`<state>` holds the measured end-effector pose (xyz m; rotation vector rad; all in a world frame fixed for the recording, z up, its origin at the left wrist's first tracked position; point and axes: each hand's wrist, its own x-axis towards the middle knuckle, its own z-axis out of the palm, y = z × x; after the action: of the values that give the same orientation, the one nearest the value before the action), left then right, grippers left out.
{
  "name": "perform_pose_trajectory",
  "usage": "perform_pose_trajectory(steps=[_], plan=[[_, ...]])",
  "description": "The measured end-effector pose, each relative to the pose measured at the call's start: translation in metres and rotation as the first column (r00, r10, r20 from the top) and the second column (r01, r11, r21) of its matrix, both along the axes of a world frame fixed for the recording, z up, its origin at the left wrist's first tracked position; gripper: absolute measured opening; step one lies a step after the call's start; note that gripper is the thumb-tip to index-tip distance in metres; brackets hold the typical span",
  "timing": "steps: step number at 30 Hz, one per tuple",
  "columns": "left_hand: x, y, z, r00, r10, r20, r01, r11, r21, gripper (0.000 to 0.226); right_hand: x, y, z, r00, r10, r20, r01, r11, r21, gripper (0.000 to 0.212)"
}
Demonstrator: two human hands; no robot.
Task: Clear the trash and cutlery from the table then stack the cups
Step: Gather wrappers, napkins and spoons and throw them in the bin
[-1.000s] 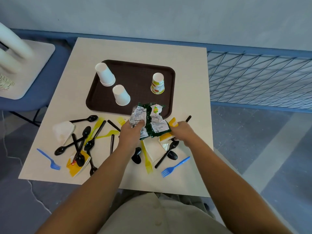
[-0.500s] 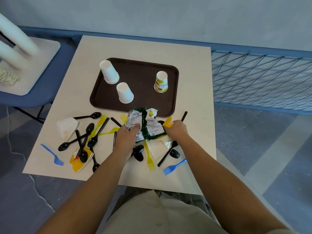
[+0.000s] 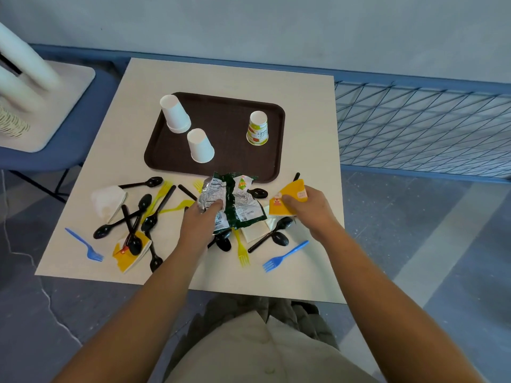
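Nearest the person, along the near edge of the pale square table (image 3: 309,128), a blue plastic fork (image 3: 284,256) lies to the near right of the dark brown rectangular tray (image 3: 235,120), and a second blue plastic fork (image 3: 84,245) lies well to the tray's near left. Between them, a yellow plastic fork (image 3: 241,248) points toward the person, and a folded yellow and white paper wrapper (image 3: 129,254) lies under a black plastic spoon (image 3: 132,233).

Just nearer than the tray's front rim, the left hand (image 3: 200,225) pinches the silver edge of a crumpled green and silver foil snack bag (image 3: 235,201), thumb on top and fingers curled beneath. The bag's far end overlaps the tray's near rim. To the near right of the tray, the right hand (image 3: 311,210) grips a yellow paper wrapper (image 3: 289,197) between thumb and fingers, raised over a white napkin (image 3: 255,232) and two more black spoons.

Left of the bag, black spoons and yellow forks lie crossed in a heap, with a crumpled white napkin (image 3: 107,201) at the heap's left end.

On the tray stand three upturned cups: a single white paper cup (image 3: 200,146) near its front, a stack of white paper cups (image 3: 175,114) at its far left, and a printed yellow and white paper cup (image 3: 257,129) towards its right.
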<state>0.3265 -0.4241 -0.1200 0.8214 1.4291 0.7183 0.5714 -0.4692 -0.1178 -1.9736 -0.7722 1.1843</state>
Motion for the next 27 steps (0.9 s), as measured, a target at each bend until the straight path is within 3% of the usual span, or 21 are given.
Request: perform_pose_trajectory(steps=[7, 10, 17, 22, 27], plan=[[-0.009, -0.061, 0.001, 0.996, -0.078, -0.039, 0.08, 0.996, 0.046, 0.026, 0.007, -0.08, 0.012, 0.996, -0.058, -0.061, 0.06, 0.998, 0.031, 0.017], [-0.009, -0.102, 0.0, 0.992, -0.118, -0.048, 0.12, 0.991, 0.059, 0.032, 0.009, -0.124, 0.012, 0.992, -0.078, -0.097, 0.08, 0.997, 0.017, 0.004], [0.003, -0.221, -0.011, 0.984, -0.156, -0.082, 0.167, 0.972, 0.165, 0.034, 0.016, -0.244, 0.0, 0.979, -0.109, -0.175, 0.109, 0.994, -0.006, 0.012], [0.017, -0.307, -0.02, 0.972, -0.2, -0.123, 0.216, 0.967, 0.133, 0.044, 0.024, -0.327, -0.013, 0.983, -0.119, -0.137, 0.117, 0.993, -0.024, 0.006], [0.028, -0.353, -0.037, 0.942, -0.271, -0.2, 0.291, 0.953, 0.082, 0.048, 0.028, -0.384, -0.039, 0.984, -0.149, -0.094, 0.138, 0.984, -0.113, 0.019]])
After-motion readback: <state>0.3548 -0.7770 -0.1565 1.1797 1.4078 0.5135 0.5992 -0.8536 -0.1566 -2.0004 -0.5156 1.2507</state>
